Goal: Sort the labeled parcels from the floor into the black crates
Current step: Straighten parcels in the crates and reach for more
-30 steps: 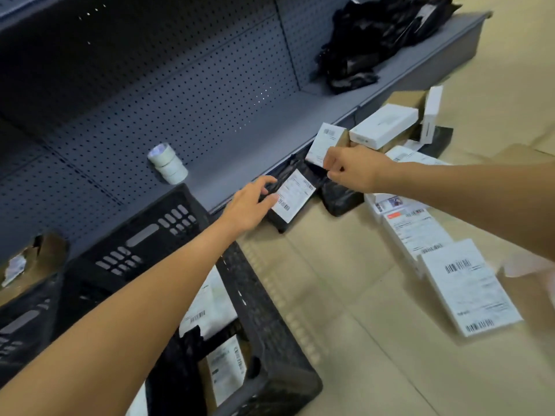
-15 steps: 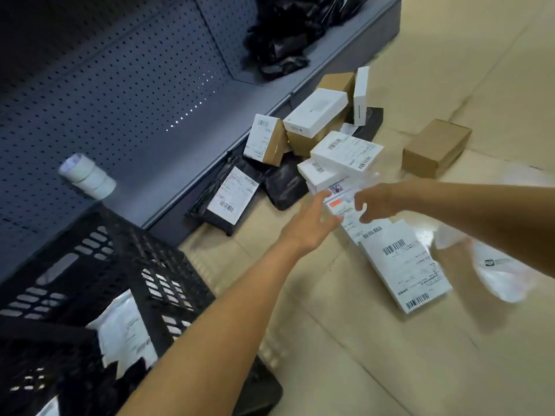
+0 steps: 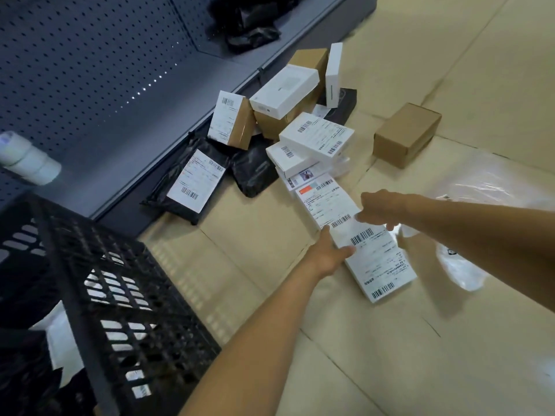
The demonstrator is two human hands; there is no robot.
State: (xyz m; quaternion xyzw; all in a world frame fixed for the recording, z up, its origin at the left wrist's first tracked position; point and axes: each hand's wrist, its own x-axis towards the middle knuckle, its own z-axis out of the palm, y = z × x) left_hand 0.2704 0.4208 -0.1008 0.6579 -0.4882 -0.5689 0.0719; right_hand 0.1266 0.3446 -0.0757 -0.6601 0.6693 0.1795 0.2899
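Note:
A flat white labeled parcel lies on the cardboard-covered floor nearest me. My left hand grips its near left edge, thumb on top. My right hand curls its fingers over the parcel's far edge. Just behind it lies another white labeled parcel, and further back a heap of white and brown boxes. A black mailer bag with a white label leans against the shelf base. At lower left stands a black crate with white parcels inside.
A plain brown box sits alone at right. A clear plastic bag lies beyond my right forearm. Tape rolls and a heap of black bags rest on the grey pegboard shelf.
Both hands left the black labeled mailer by the shelf, moved right and toward me, and closed on the nearest flat white parcel. The view swung right.

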